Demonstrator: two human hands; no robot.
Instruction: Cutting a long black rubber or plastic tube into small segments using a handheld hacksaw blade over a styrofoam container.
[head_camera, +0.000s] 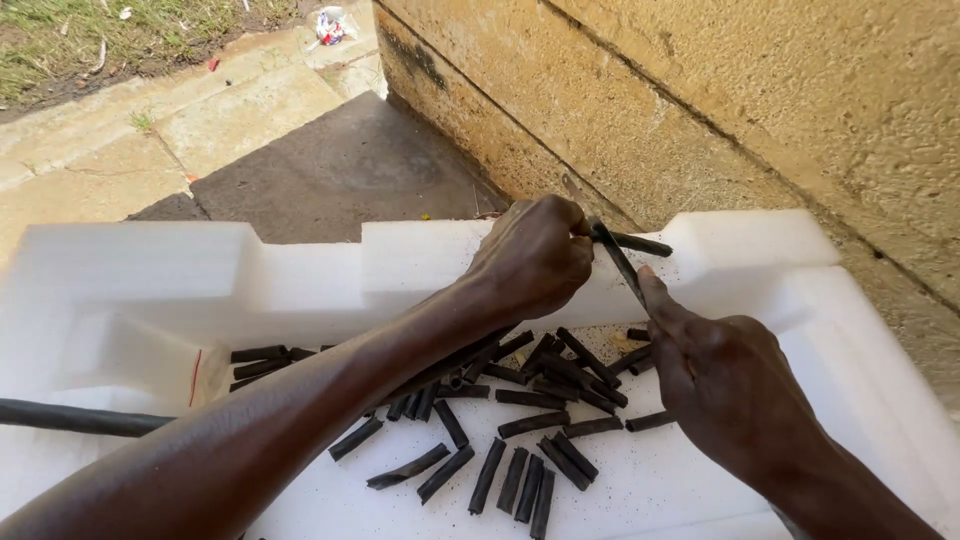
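Head view, white foam tray (130, 290), rough wall (760, 90)

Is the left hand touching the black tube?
Touching. The head view shows the left hand gripping the black tube, its fingers closed around one end.

Two bare forearms, left hand (530, 255), right hand (725, 385), no sleeves.
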